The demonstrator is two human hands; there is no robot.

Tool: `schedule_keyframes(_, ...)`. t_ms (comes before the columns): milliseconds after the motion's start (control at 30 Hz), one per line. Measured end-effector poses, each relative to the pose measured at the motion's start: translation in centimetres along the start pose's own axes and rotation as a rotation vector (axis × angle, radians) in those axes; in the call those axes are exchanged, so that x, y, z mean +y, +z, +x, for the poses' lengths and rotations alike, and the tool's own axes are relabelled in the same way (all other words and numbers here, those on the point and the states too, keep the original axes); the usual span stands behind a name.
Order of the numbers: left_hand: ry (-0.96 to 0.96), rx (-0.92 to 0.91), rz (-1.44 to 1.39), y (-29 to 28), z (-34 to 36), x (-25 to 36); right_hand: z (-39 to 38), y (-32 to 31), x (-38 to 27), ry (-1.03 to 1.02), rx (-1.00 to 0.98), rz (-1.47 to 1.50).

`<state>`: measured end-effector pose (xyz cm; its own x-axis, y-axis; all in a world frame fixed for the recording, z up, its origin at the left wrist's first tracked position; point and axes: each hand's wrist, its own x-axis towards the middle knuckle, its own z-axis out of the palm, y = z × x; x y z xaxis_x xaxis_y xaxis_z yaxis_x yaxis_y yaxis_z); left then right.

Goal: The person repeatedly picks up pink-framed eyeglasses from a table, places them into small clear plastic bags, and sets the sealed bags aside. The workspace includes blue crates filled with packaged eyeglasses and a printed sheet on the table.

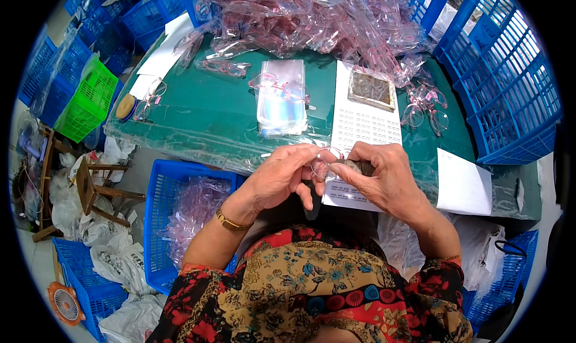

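My left hand (287, 172) pinches the glasses (318, 168), right hand (386, 176) at their other side, can't tell how closed, sheet (365, 124) underneath, bags (279, 117) beyond, so probably mid-handling, next move calling for light, steady fingers.

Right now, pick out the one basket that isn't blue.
The bright green basket, on the left side of the view, beyond the table's left edge; the other baskets in view are blue.

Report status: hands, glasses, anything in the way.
Left hand pinching pink-rimmed glasses; right hand against them, grip unclear. Glasses partly hidden. Possibly in the way: printed white sheet under right hand.
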<state>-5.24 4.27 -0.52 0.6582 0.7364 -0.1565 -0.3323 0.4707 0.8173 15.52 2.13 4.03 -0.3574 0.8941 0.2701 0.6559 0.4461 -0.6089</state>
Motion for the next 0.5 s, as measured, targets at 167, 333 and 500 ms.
schedule_keyframes(167,-0.004,-0.005,-0.027,-0.17,-0.01,-0.15,-0.01,-0.21,-0.07,0.013,-0.021,-0.041)
schedule_keyframes(333,-0.003,-0.012,-0.015,-0.17,0.07,-0.22,-0.17,-0.25,-0.2,-0.001,0.002,-0.053)
schedule_keyframes(500,-0.011,-0.009,-0.002,-0.24,0.07,-0.16,-0.13,-0.14,-0.04,-0.022,0.004,-0.06)
